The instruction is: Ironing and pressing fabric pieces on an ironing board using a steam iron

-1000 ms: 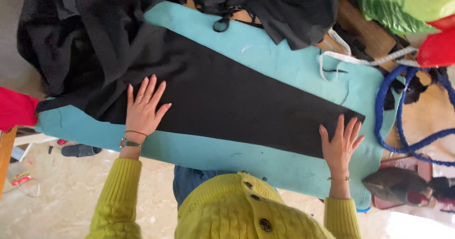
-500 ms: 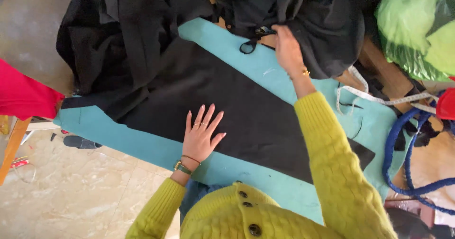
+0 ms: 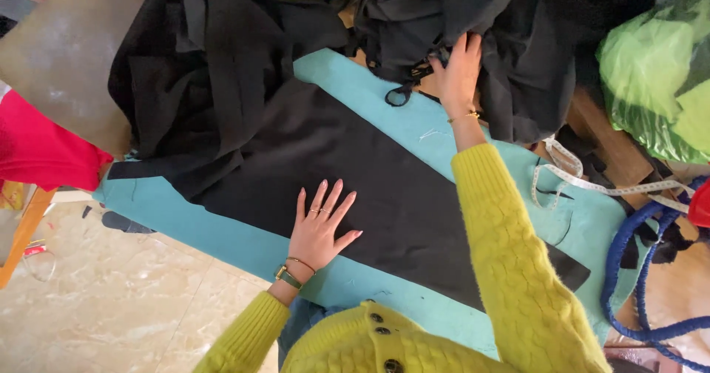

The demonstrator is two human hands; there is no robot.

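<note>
Heaped dark garments crowd the far edge of the teal table; the flat black cloth lies open, with cords cluttering the right.

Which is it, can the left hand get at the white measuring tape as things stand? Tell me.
Probably not without shifting: the left hand lies flat on the black cloth, and the measuring tape is beyond the outstretched right arm.

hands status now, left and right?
Left hand: open, fingers spread, flat on the black fabric sheet.
Right hand: reaching into the pile of dark crumpled cloth, fingers on it; grip cannot be told.
</note>
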